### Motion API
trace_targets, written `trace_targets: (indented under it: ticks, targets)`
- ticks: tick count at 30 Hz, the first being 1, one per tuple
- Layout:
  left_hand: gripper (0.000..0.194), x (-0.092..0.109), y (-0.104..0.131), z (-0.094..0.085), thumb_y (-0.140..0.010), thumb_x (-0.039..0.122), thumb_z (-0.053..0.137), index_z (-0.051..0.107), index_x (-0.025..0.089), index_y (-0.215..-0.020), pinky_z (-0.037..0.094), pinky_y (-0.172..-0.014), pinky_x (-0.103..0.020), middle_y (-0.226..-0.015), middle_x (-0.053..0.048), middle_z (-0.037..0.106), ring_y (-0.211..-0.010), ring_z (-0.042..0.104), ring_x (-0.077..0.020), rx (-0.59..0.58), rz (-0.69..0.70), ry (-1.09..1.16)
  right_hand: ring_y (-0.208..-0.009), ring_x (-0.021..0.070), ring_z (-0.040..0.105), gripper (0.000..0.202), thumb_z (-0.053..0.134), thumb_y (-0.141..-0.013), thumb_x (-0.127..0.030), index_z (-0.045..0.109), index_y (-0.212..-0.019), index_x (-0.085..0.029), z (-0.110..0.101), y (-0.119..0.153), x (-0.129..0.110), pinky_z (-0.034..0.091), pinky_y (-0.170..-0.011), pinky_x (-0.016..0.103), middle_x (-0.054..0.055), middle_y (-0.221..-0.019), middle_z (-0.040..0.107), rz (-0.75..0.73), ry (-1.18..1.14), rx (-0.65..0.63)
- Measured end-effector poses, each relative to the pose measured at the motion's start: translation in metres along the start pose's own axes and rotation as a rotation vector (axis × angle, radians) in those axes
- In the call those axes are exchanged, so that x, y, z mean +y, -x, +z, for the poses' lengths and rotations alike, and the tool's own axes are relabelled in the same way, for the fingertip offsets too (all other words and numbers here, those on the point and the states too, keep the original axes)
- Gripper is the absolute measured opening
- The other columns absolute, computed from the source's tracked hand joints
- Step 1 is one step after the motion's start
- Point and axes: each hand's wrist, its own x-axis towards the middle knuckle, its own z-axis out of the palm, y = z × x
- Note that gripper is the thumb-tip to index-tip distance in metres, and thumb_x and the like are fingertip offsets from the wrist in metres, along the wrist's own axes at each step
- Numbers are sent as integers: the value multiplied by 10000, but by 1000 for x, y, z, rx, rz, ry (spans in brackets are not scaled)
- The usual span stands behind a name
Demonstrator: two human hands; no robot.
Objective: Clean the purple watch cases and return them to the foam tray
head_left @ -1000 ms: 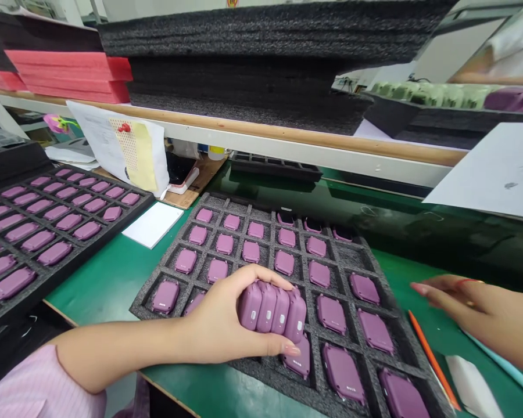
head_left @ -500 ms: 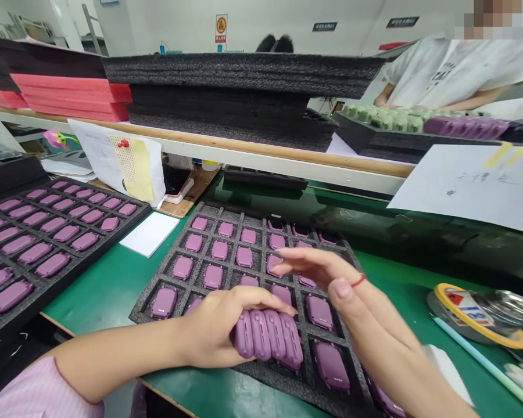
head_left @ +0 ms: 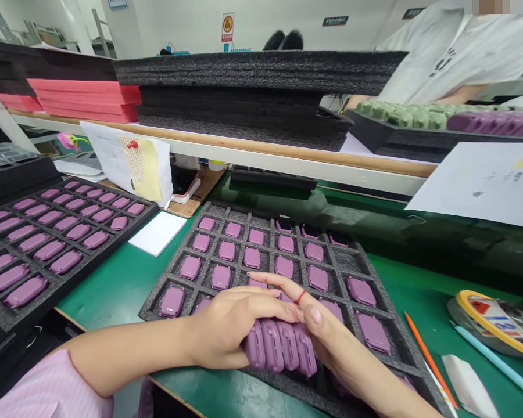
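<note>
My left hand (head_left: pixel 237 322) is closed around a row of several purple watch cases (head_left: pixel 281 347), held side by side above the near part of a black foam tray (head_left: pixel 261 380). Beside the row's right end is my right hand (head_left: pixel 316 322), its fingers stretched out toward the left hand's fingertips and its thumb apart. Whether its palm presses on the end case I cannot tell. More purple watch cases (head_left: pixel 251 257) lie singly in the tray's compartments. Some compartments near the hands are hidden.
A second foam tray (head_left: pixel 126 241) of purple cases lies at left, beside a white pad (head_left: pixel 157 232). At right are an orange pen (head_left: pixel 429 357), a light-blue stick (head_left: pixel 497 363) and a yellow tape roll (head_left: pixel 497 325). A shelf (head_left: pixel 287 157) carries foam sheets (head_left: pixel 253 69); a person stands behind.
My right hand has moved left and down, from above the tray to the row in my left hand. The view has shifted slightly right; the left hand keeps its hold.
</note>
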Motion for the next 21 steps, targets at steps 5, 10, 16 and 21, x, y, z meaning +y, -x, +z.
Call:
trace_targets:
  ticks: [5, 10, 16, 21]
  targets:
    - [421, -3, 0, 1, -913, 190, 626, 450, 254, -1289, 464, -1138, -386, -1274, -85, 720, -1181, 695, -211, 37, 39, 21, -1356, 344, 524, 958, 747, -663, -754, 452, -1438, -275, 6, -4, 3, 453, -1103, 489, 136, -1455, 547, -14, -23, 61]
    - [331, -5, -3, 2, -949, 220, 576, 473, 236, -1263, 453, -1146, -406, -1286, -87, 711, -1217, 666, -210, 34, -8, 22, -1263, 338, 605, 1018, 872, -571, -644, 446, -1414, -264, 10, -11, 4, 500, -1061, 483, 146, -1394, 591, -32, 10, 148]
    - [388, -6, 0, 6, -917, 229, 608, 498, 250, -1289, 466, -1133, -431, -1343, -113, 665, -1349, 552, -251, 68, -78, -22, -1356, 332, 520, 976, 890, -587, -550, 466, -1419, -269, 13, -19, 26, 425, -1137, 479, 123, -1472, 524, -145, 44, 313]
    - [624, -13, 4, 10, -767, 150, 729, 507, 290, -1333, 456, -1154, -441, -1389, -95, 643, -1345, 564, -275, 75, -183, -15, -1324, 369, 537, 1077, 935, -467, -557, 490, -1396, -240, 11, -30, 43, 378, -1158, 511, 136, -1400, 580, -173, -34, 320]
